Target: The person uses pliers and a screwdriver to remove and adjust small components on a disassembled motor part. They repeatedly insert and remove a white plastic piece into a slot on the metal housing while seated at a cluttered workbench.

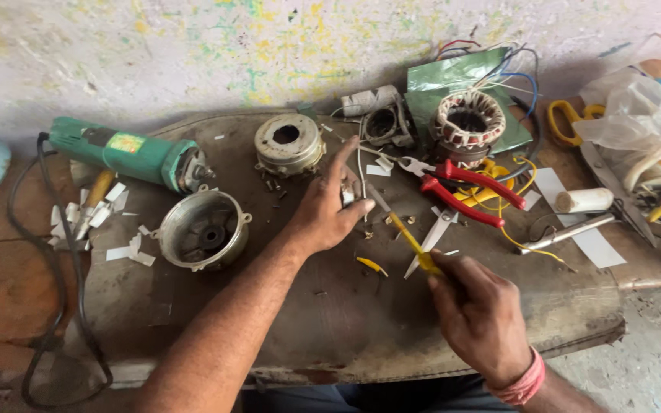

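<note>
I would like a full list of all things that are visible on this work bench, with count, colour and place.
angle grinder: 1, green, far left
motor housing: 1, grey, left of centre
end cover: 1, grey, back centre
wound stator: 1, copper and white, back right
pliers: 1, red handles, right of centre
scissors: 1, yellow handles, back right
white roll: 1, right
left hand: 1, centre, fingers on a small part
right hand: 1, front right, holds yellow screwdriver

Small part — hidden under fingers
</note>
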